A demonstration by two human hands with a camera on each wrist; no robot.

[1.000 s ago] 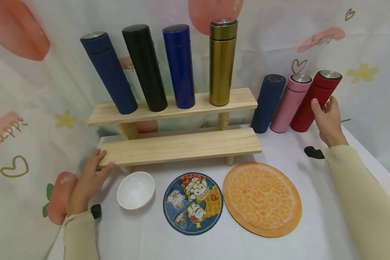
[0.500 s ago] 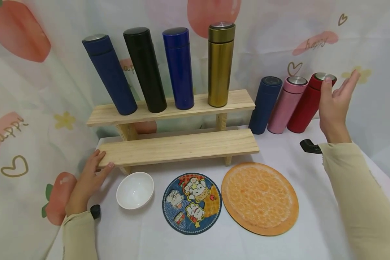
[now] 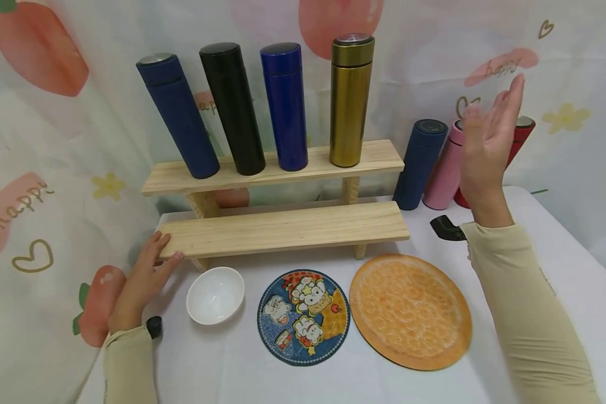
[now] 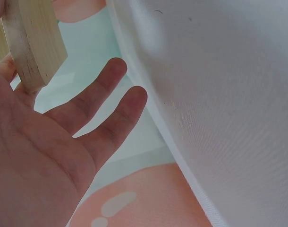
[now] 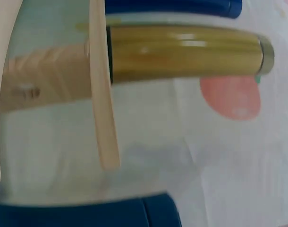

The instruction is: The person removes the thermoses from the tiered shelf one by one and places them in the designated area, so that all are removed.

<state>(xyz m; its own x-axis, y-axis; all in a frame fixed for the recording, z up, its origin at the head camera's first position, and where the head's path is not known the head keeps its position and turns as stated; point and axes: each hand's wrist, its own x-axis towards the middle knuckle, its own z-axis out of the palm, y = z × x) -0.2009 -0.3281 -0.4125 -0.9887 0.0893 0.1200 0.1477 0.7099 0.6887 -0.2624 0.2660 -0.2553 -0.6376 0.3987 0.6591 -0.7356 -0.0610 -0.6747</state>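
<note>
Steady on one side, free on the other

From where the person stands, the left hand [image 3: 142, 280] is at 10 o'clock, its fingers loosely spread against the left end of the lower shelf [image 3: 283, 229]. A light, even touch serves best there, since a shove could rock the gold bottle [image 3: 352, 106] and its three neighbours on the upper shelf [image 3: 317, 163], at 11 to 12 o'clock. Toward 1 o'clock the right hand [image 3: 491, 151] is raised, fingers straight, holding nothing. From here it partly hides the pink bottle [image 3: 443, 177] and red bottle [image 3: 520, 137], standing on the surface [image 3: 384, 387] beside a blue bottle [image 3: 420, 165]. I'd keep that hand high, so none gets knocked.
</note>
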